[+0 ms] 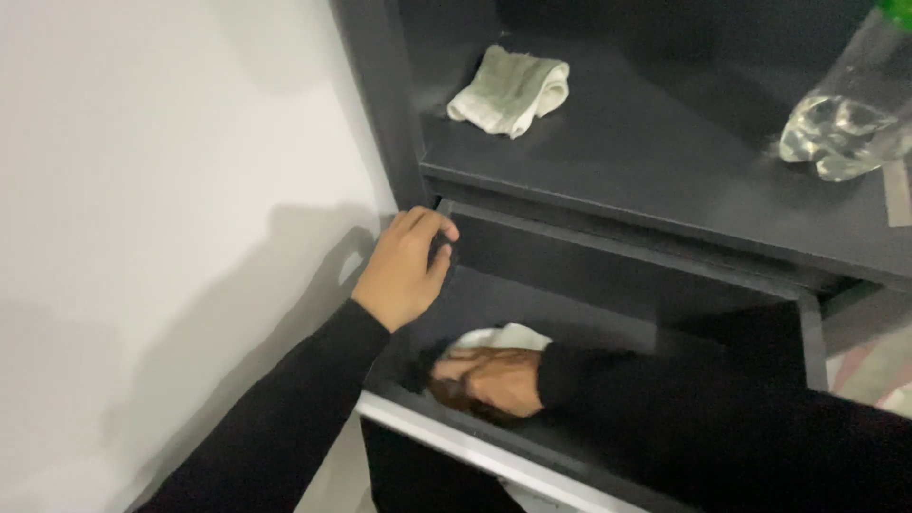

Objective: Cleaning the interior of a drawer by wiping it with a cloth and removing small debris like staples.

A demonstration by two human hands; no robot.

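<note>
Reaching into the open dark drawer [608,271], the right hand [489,380] has its grip closed on a white cloth [503,336] lying inside, while the left hand [404,271] clasps the drawer's rear corner below a shelf [665,142] holding a folded cloth [510,90].

A soft white cloth [502,336] lies crumpled inside the open dark drawer [608,275], low down, partly hidden under my hand.

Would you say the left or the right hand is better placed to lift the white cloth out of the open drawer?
Right. The right hand is already inside the drawer, on the white cloth; the left hand grips the drawer's corner.
</note>
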